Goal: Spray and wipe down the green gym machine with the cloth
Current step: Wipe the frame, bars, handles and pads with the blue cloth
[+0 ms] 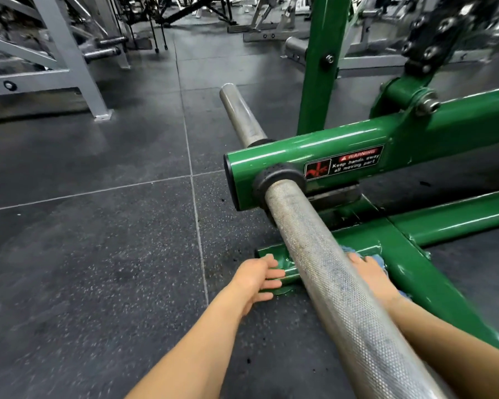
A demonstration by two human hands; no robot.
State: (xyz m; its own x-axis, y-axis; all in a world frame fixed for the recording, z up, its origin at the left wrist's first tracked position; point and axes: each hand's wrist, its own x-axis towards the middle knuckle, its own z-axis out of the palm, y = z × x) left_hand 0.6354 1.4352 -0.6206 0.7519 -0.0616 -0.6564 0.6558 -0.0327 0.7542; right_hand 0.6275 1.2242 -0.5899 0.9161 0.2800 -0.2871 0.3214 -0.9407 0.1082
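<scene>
The green gym machine (355, 139) fills the right half of the view, with a low base bar (401, 254) on the floor. A knurled steel sleeve (323, 254) juts from its lever arm toward me and crosses between my forearms. My left hand (257, 279) rests with straight fingers on the wet end of the green foot. My right hand (370, 273) presses a blue cloth (379, 259) onto the same bar, just right of the sleeve. The sleeve hides part of that hand and most of the cloth. No spray bottle is in view.
Dark speckled rubber floor tiles (98, 254) spread to the left. A grey machine frame (58, 61) stands at the far left, and more grey benches and racks (271, 27) stand behind. A second steel sleeve (239, 116) points away from the green arm.
</scene>
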